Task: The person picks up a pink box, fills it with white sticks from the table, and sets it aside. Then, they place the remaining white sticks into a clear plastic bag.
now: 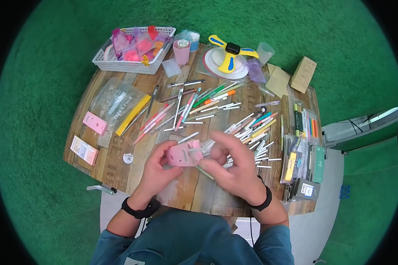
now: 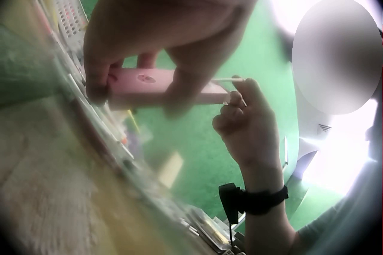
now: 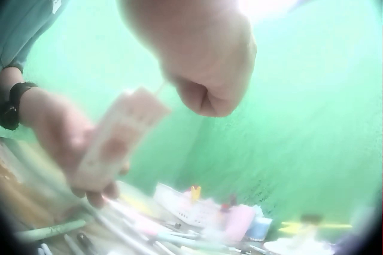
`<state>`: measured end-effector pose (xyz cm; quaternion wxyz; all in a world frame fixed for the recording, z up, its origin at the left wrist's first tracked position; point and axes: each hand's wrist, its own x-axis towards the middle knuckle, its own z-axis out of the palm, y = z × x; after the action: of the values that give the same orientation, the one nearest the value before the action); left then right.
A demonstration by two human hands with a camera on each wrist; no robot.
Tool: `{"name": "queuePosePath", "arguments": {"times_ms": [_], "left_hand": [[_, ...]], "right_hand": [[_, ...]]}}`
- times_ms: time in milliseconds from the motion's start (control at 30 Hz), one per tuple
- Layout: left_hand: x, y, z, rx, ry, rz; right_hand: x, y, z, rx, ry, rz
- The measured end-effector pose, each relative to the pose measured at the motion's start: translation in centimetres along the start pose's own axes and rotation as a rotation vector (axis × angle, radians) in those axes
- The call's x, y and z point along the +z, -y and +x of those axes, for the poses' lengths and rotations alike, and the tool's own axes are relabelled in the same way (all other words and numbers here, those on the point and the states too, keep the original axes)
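Note:
My left hand point(image 1: 157, 172) grips a small pink cardboard box point(image 1: 177, 155) above the front of the table, fingers on one side and thumb on the other. The box's end toward my right hand point(image 1: 236, 170) has its flap open. With thumb and forefinger my right hand pinches a thin white stick point(image 2: 228, 80), which reaches to that open end. In the right wrist view the box point(image 3: 122, 138) looks blurred, and the curled right fingers hide most of the stick.
Many pens point(image 1: 194, 101) and short white sticks lie across the wooden table point(image 1: 132, 176). At left are another pink box point(image 1: 94, 123), a white-and-pink box point(image 1: 84, 150) and a zip bag point(image 1: 119, 106). A white basket point(image 1: 124, 66) and a pink cup point(image 1: 181, 54) stand at the back.

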<state>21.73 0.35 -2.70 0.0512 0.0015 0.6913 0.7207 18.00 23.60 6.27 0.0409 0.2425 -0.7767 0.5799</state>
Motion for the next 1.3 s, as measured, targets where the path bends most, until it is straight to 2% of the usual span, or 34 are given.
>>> {"name": "queuePosePath", "arguments": {"times_ms": [33,100,133,200,233,333,400,500,633,700,767,800,867,1100,1167,1300], "left_hand": [[0.0,0.0,0.1,-0.004,0.003,-0.004],[0.1,0.2,0.1,0.005,-0.004,-0.005],[0.1,0.3,0.1,0.014,-0.008,-0.003],[0.3,0.2,0.1,0.029,-0.013,0.030],[0.3,0.0,0.1,0.045,-0.019,0.066],[0.4,-0.5,-0.1,0.051,-0.016,0.093],[0.3,-0.5,-0.1,0.036,-0.007,0.074],[0.1,-0.5,-0.2,0.030,0.018,0.093],[0.1,-0.6,-0.1,0.033,0.011,0.057],[-0.2,-0.5,0.0,0.030,-0.003,-0.009],[-0.4,-0.8,0.1,0.026,-0.017,-0.073],[-0.5,-1.2,0.2,0.013,-0.031,-0.101],[-0.8,-1.7,0.2,0.002,-0.052,-0.136],[-1.4,-1.5,0.0,-0.007,-0.106,-0.195],[-1.8,-1.4,0.0,-0.001,-0.116,-0.195],[-2.3,-1.1,0.0,-0.006,-0.121,-0.198]], "right_hand": [[-0.1,-0.1,0.1,-0.001,0.003,0.000],[-0.2,-0.1,0.2,-0.203,-0.016,-0.077],[-0.1,-0.5,0.4,-0.203,-0.014,-0.078],[0.1,-1.5,0.9,-0.372,0.023,-0.219],[0.3,-1.6,0.9,-0.373,0.025,-0.220],[0.6,-1.1,0.8,-0.357,0.049,-0.315],[0.6,0.3,0.6,-0.061,0.000,-0.181],[0.6,-0.4,0.7,-0.059,0.033,-0.111],[-1.1,-1.5,1.5,-0.089,0.040,-0.204],[-3.0,-3.1,3.1,-0.040,0.021,-0.343],[-4.5,-6.4,4.6,-0.051,-0.026,-0.519],[-5.4,-7.9,5.2,-0.053,-0.023,-0.522],[-6.7,-10.7,6.4,0.027,0.102,-0.694],[-5.6,-15.9,9.6,-0.073,0.086,-0.809],[-5.8,-16.7,10.1,-0.050,0.190,-0.909],[-6.2,-16.4,10.2,-0.032,0.264,-0.906]]}}
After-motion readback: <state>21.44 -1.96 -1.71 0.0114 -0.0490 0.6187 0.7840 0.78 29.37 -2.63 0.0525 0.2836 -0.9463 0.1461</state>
